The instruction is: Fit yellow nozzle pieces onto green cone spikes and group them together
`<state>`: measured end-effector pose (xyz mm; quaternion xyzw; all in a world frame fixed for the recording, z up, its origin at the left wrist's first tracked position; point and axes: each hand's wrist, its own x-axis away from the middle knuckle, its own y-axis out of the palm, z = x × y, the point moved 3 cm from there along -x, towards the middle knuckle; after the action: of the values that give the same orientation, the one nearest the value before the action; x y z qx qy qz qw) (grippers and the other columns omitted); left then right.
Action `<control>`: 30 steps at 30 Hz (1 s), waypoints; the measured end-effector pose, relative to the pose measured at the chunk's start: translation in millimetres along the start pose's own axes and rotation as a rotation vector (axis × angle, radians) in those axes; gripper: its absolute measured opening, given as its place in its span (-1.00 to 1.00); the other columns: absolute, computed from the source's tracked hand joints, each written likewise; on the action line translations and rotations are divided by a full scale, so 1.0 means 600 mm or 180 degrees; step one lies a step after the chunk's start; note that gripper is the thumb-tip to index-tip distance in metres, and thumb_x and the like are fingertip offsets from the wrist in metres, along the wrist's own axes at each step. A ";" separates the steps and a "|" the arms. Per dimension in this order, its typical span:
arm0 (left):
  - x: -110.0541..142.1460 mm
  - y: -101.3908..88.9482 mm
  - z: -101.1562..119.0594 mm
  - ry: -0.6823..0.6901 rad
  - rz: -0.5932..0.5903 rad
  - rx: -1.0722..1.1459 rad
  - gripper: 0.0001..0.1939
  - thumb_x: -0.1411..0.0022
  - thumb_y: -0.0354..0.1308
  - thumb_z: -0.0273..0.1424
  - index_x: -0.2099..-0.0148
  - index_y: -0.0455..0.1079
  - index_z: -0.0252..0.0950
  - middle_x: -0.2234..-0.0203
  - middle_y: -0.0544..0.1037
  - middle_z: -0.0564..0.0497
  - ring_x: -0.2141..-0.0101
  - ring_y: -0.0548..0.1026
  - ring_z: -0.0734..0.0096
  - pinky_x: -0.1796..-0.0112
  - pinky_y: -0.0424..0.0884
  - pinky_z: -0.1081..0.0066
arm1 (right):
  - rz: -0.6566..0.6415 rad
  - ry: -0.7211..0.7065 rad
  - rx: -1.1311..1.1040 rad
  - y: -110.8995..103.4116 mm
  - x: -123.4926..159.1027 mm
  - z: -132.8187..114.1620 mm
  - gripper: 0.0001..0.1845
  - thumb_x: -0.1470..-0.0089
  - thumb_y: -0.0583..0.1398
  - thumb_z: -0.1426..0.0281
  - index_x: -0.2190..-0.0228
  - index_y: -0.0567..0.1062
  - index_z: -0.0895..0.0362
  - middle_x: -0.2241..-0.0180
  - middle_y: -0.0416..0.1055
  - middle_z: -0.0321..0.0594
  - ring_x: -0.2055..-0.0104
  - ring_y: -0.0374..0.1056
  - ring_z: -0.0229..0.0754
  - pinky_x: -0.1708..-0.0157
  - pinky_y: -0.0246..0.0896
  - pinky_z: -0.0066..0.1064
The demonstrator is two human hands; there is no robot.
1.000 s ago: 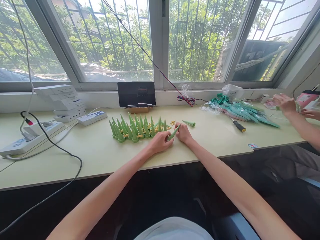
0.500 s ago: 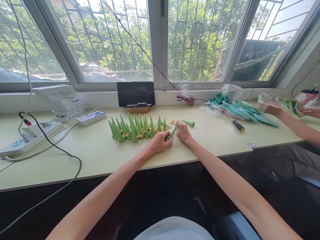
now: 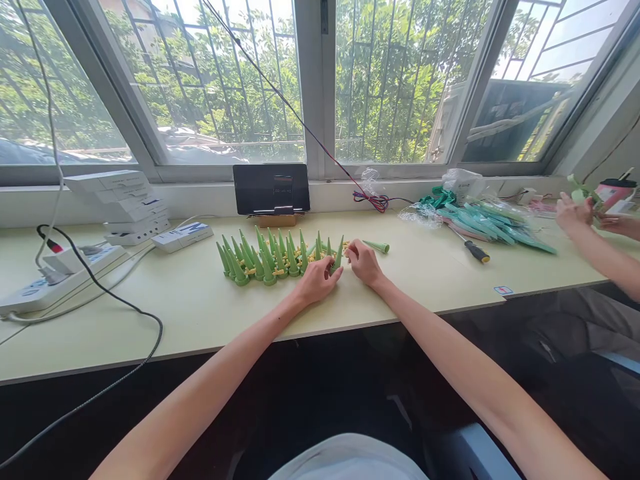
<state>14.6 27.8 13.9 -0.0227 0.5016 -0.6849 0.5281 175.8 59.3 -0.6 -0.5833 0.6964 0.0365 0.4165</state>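
Observation:
My left hand (image 3: 320,277) grips a green cone (image 3: 339,250) by its lower part, and the cone stands nearly upright with its tip up. Just right of it is my right hand (image 3: 366,262), its fingers curled together over small yellow pieces; whether it pinches one is hidden. Several green cones (image 3: 269,267) stand in a tight group left of my hands, with small yellow pieces (image 3: 280,272) among them. Behind my right hand another green cone (image 3: 376,247) lies on its side.
A tablet (image 3: 271,189) leans at the window. White boxes (image 3: 120,200) and a power strip (image 3: 60,277) with cables lie left. On the right are a screwdriver (image 3: 477,251), teal wrapped pieces (image 3: 493,223) and another person's hands (image 3: 575,212) holding something green.
The cone between my hands has gone from tilted to nearly upright, in my left hand. My right hand has come off it, slightly leftward. The other person's hands have shifted right.

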 end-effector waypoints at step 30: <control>-0.001 0.003 -0.017 -0.0170 0.0160 0.0113 -0.72 -0.31 0.01 -0.19 0.11 0.28 -0.31 0.33 0.49 -0.04 0.57 0.33 0.50 0.37 0.31 0.39 | 0.0440 0.0351 -0.0177 0.003 0.008 -0.001 -0.87 -0.12 0.04 0.33 0.45 0.28 0.08 0.47 0.38 -0.25 0.41 0.30 -0.18 0.32 0.21 -0.32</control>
<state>10.5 35.0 7.9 -0.0189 0.4755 -0.6793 0.5586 173.7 55.6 -4.1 -0.5464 0.7555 0.0523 0.3576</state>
